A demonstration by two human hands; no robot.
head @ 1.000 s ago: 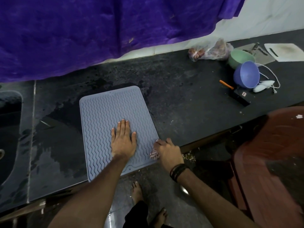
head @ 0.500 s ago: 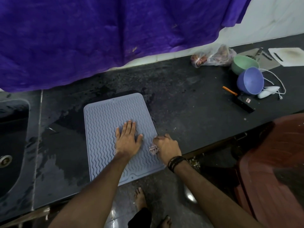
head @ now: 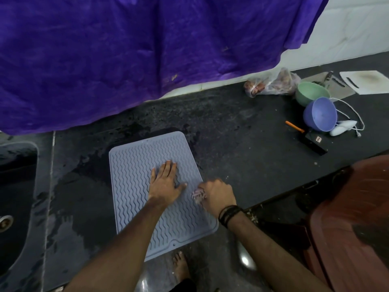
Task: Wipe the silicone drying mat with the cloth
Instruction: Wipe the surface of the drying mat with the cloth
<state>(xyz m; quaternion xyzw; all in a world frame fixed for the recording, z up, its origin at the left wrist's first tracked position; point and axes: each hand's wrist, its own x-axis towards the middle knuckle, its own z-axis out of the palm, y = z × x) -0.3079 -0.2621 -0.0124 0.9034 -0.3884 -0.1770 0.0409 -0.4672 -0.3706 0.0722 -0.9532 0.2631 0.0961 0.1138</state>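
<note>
Purple fabric [head: 136, 60] hangs across the whole upper part of your view, with a dark, wet-streaked countertop [head: 242, 131] stretching below it and a sink [head: 14, 186] at the left edge. Lower right, you have a reddish-brown plastic chair [head: 353, 218]. At lower centre lies the grey-blue silicone drying mat [head: 134, 182], flat on the counter, its near end reaching past the counter edge.

Your left hand [head: 165, 185] presses flat on the mat's middle, fingers straight and spread — pinning it down. Your right hand [head: 217, 194] sits at the mat's right edge, fingers curled around a small bunched cloth [head: 197, 195] that touches the mat.

Upper right, a white cutting board [head: 366, 81], a plastic bag [head: 273, 83], a green bowl [head: 311, 92] and a blue bowl [head: 320, 113] cluster together — then an orange pencil [head: 294, 126].
</note>
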